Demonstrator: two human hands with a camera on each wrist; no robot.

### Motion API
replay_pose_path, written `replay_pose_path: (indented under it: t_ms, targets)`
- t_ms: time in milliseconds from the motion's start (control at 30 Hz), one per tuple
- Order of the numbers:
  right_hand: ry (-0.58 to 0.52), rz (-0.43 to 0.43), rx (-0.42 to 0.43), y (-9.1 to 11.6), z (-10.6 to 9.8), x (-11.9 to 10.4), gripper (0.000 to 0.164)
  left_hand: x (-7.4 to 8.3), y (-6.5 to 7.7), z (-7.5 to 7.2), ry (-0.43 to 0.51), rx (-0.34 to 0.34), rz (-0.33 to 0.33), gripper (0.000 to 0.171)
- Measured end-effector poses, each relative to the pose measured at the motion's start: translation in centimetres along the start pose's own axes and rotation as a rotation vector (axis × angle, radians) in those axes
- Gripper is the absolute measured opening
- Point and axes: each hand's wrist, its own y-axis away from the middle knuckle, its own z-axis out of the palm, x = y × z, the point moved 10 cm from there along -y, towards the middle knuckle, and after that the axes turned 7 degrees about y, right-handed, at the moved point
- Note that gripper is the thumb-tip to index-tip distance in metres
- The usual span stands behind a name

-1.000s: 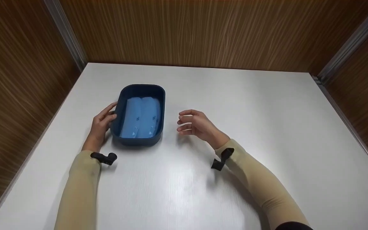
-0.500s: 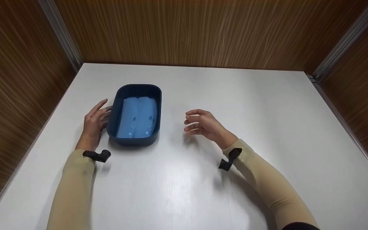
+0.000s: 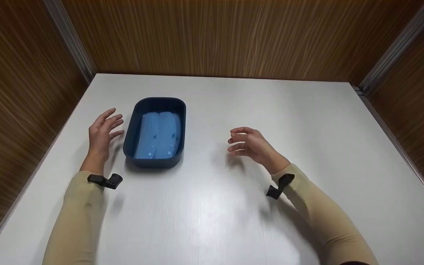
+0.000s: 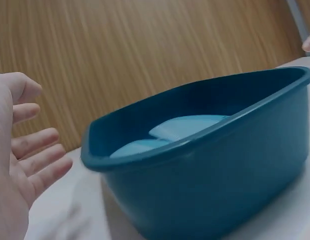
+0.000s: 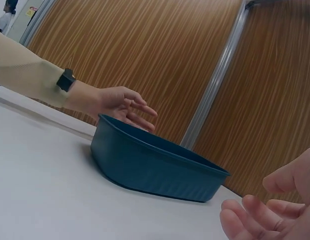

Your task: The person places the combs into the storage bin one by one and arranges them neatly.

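Note:
A dark blue rectangular tub (image 3: pixel 154 162) with rounded corners stands on the white table, left of the middle. Inside it, side by side, lie two light blue packs (image 3: pixel 158 134) with small dark print; in the left wrist view the tub's rim (image 4: pixel 190 145) hides most of them. My left hand (image 3: pixel 103 132) is just off the tub's left side, fingers spread and holding nothing. Well to the right of the tub, my right hand (image 3: pixel 252 145) hovers over the table with relaxed, slightly bent fingers and nothing in them.
The white tabletop (image 3: pixel 204 213) is bounded by a wood-grain panel (image 3: pixel 219 40) at the back and similar panels at both sides. Each sleeve carries a black wrist mount (image 3: pixel 105 181). Far off in the right wrist view, part of another person (image 5: pixel 6 17) shows.
My left hand has come off the tub's side and moved left, its fingers lifting away. My right hand has drawn further right. The tub stays on the table with the packs in it.

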Motion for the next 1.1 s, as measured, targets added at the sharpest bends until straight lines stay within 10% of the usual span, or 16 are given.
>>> replay_pose_path:
  t_ms: [500,1100]
  targets:
    - [0.113,-0.103,0.092,2.0,-5.2,-0.3,0.038,3.3,2.3,5.8,-0.579,-0.158,0.255,0.049]
    - [0.725,-0.471,0.297,6.3,-9.1,-2.6,0.05,2.6,7.4,15.6,-0.974,-0.482,0.461,0.066]
